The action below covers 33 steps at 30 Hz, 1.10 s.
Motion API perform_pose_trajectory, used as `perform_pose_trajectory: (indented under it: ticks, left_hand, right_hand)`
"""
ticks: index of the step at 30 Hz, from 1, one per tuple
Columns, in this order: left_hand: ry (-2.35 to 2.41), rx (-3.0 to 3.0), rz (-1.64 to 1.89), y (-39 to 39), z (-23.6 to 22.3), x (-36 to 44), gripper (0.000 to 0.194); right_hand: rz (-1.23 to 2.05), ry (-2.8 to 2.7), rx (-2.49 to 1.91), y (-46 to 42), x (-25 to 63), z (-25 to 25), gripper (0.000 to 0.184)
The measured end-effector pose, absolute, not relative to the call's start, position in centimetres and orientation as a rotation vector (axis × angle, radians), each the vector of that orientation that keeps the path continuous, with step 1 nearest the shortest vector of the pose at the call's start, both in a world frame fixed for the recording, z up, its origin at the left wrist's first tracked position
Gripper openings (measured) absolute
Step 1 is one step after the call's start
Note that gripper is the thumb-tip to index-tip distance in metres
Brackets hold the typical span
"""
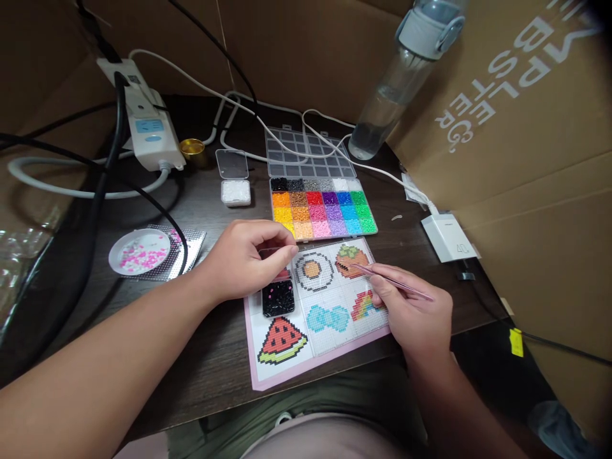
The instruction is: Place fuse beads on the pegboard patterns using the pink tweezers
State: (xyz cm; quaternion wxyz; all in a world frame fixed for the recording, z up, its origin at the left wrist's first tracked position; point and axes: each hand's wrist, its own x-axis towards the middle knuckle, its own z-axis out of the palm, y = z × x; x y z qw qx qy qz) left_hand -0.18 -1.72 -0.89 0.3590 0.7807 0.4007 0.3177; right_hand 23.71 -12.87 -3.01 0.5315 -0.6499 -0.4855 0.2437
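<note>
My right hand (418, 312) pinches pink tweezers (401, 285), their tip over the orange persimmon-like pattern (352, 262) on the clear pegboard (329, 294). A short row of dark beads shows near the tip. The pegboard lies on a pattern sheet (282, 376) with a pink border, which also has an egg, a bow, a rainbow and a watermelon slice. My left hand (253, 258) is closed at the board's upper left, thumb against forefinger; what it grips is hidden. Just below it sits a small box of black beads (278, 299) with a few pink ones among them.
Behind the board lies an open bead case (324, 207) in many colours. A small box of white beads (236, 192), a dish of pink and white beads (141, 252), a power strip (153, 131), a water bottle (382, 105), a charger (447, 237) and loose cables surround it.
</note>
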Motion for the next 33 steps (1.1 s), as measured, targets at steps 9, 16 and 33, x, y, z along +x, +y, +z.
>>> perform_pose_trajectory:
  ticks: [9,16,33]
  left_hand:
    - [1.04,2.026,0.813,-1.7,-0.7,-0.2,0.015]
    - [1.011,2.026,0.825,-1.8,-0.6,-0.2,0.015]
    - [0.971,2.057,0.898,-2.0,-0.9,-0.2,0.013]
  right_hand:
    - [0.19,-1.265,-1.458,-13.9,23.3,-3.6,0.021]
    - [-0.182,-1.614,-1.241,-15.2,21.9,-3.3,0.055]
    - [0.499,-1.615,-1.149,-14.4,16.5,-1.7,0.025]
